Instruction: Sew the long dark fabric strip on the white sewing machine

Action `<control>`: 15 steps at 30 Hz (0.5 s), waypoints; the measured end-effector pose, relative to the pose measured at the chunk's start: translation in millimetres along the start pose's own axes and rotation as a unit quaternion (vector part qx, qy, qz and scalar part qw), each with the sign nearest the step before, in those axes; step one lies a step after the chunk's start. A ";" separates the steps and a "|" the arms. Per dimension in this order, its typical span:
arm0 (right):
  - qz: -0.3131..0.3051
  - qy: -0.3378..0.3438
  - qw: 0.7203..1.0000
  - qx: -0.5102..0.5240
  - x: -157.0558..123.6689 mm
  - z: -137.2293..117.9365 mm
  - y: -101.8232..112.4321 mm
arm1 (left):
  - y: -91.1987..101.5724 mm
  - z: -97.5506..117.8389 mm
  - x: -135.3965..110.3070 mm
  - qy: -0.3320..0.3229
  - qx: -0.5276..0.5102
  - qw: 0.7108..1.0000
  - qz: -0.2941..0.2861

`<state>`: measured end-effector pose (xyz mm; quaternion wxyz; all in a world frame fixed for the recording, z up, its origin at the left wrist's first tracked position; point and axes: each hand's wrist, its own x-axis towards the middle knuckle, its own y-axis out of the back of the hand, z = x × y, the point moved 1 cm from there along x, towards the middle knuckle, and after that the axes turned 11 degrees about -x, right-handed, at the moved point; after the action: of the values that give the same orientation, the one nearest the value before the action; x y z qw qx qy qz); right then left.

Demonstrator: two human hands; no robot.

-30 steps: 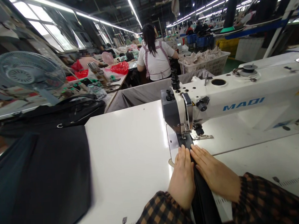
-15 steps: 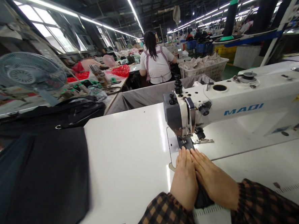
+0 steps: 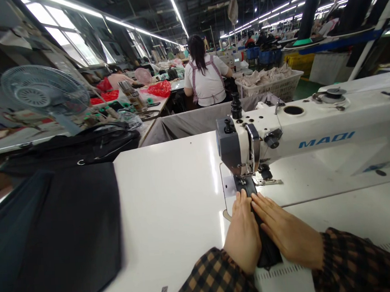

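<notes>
Pressing black strip (image 3: 250, 187), seemingly webbing, under MAQI sewing machine (image 3: 313, 130)

Black strip (image 3: 266, 247) (white machine (image 3: 313, 130)).

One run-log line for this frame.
left hand: flat on black strip | right hand: flat on strip | strip end under sewing machine presser foot

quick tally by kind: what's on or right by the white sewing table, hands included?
Hands: 2, left hand and right hand, flat on either side of the strip
Black strip under the needle: 1
Sewing machine: 1
Black fabric pile at the table's left: 1
Desk fan: 1
Total: 6
</notes>
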<state>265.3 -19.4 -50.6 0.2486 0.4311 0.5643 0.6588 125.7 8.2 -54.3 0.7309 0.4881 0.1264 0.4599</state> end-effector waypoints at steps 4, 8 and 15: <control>-0.002 0.024 1.000 -0.008 -3.5 3.2 1.2 | 5.6 -2.4 -0.8 0.005 -0.048 0.999 -0.001; -0.021 0.033 0.999 -0.033 -4.0 3.5 1.6 | 4.3 -2.0 0.1 0.008 -0.032 0.999 -0.009; -0.012 0.026 1.000 -0.005 2.8 10.8 -1.2 | 1.6 -6.5 7.1 -0.018 0.011 0.999 -0.036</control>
<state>272.8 -11.1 -51.0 0.2438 0.4056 0.5727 0.6694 124.6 17.9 -54.2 0.7439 0.4989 0.1358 0.4234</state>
